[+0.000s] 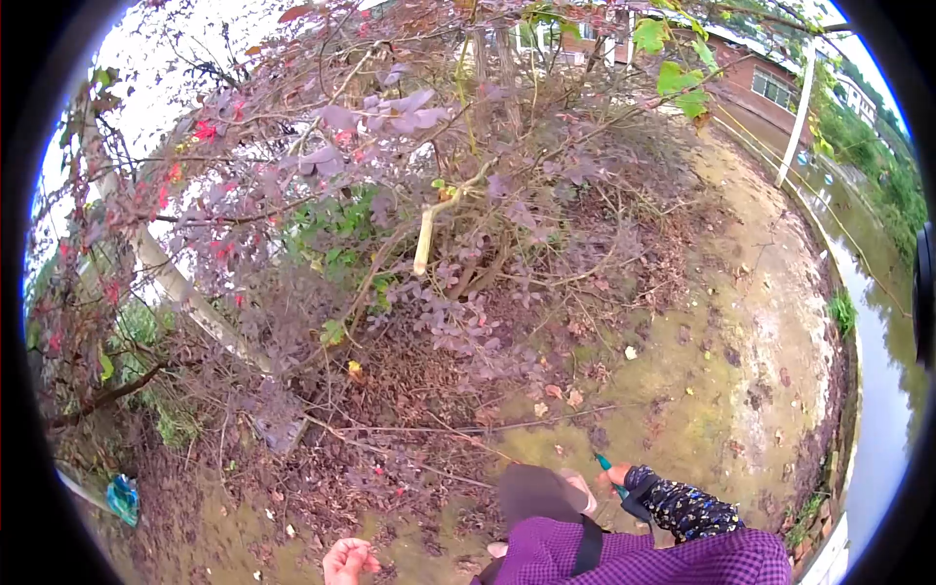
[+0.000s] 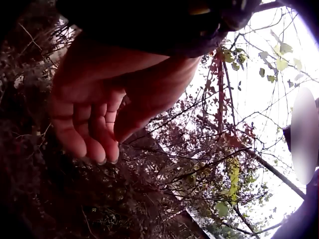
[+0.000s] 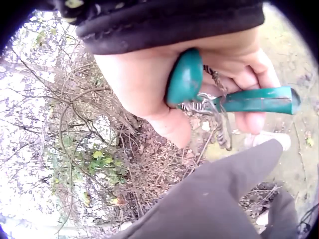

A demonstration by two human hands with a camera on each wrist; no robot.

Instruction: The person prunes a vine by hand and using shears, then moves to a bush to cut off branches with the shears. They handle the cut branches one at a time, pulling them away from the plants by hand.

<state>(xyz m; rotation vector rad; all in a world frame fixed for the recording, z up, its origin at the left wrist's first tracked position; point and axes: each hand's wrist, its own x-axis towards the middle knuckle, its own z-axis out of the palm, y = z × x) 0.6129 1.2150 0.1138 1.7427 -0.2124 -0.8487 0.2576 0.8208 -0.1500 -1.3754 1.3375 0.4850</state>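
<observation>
My right hand (image 1: 619, 474) grips green-handled pruning shears (image 3: 259, 101) low beside my right leg. In the right wrist view a metal spring shows between the two handles, and the fingers curl round the far one; the blades are hidden there. My left hand (image 1: 348, 563) hangs at the bottom of the head view. Its fingers (image 2: 84, 132) are loosely bent with nothing between them. In front of me a purple-leaved shrub (image 1: 468, 322) spreads its thin branches. One branch ends in a pale cut stub (image 1: 423, 244) facing me.
A dirt path (image 1: 751, 292) runs up the right side, along a water channel (image 1: 882, 361). A leaning pale trunk (image 1: 190, 302) stands to the left. Fallen sticks (image 1: 468, 429) lie on the ground before my feet. A teal plastic item (image 1: 123, 499) is at lower left.
</observation>
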